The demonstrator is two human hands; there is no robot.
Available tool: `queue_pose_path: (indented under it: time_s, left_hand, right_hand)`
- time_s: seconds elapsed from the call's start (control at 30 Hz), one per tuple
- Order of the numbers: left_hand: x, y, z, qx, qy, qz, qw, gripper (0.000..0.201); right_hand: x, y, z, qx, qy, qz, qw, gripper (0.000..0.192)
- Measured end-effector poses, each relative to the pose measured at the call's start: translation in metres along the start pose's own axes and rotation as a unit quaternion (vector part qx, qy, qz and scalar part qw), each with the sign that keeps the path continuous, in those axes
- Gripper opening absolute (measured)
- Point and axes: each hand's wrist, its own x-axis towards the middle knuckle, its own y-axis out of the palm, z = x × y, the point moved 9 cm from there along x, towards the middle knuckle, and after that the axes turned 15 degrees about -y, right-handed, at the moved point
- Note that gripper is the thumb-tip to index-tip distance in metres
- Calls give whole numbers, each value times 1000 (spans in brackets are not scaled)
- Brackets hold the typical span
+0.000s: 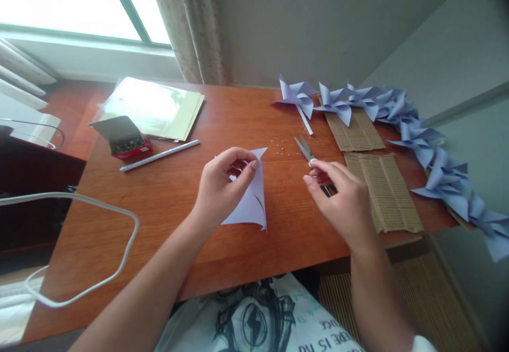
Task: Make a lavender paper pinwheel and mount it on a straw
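Pinching lilac paper [248, 203], the left hand [222, 190] works; right hand [342, 195] grips scissors [308, 153]; red box [127, 142] holds pins.

Folded lilac paper [249, 198] lifted off desk; scissors [308, 153] lying flat beside it

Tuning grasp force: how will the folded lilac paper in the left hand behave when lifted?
The folded lilac paper is probably floppy: its cut flap curls near the lower edge. Likely very light, held by the left hand with fingers alone. Creases easily, judging by the pinwheels.
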Motion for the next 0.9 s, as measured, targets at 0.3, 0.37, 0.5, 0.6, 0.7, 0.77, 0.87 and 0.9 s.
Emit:
queue_pose_path:
  time_s: [0.3,0.37,0.5,0.6,0.7,0.77,0.87,0.9]
  left_hand:
    - [2,-15,-5,49,22,-80,995,3]
    - [3,-17,-3,59,17,-82,995,4]
    - [3,-10,0,77,10,-46,996,9]
    - [2,-5,0,83,13,-26,996,10]
    - [2,-2,2,81,15,-15,996,9]
    - [2,-2,2,68,16,-13,997,9]
    - [1,-4,3,42,14,-16,999,7]
    - [1,-5,3,33,10,-16,999,6]
  right_hand:
    - [60,67,61,163,-106,47,980,20]
    - [62,76,57,176,-102,53,978,21]
    - [55,82,38,241,-36,21,970,18]
    - [48,89,24,335,31,6,942,16]
    - [45,95,18,409,75,7,910,13]
    - [44,97,19,433,86,11,897,12]
    - [44,97,21,438,86,18,895,11]
    - [44,96,22,437,83,20,895,12]
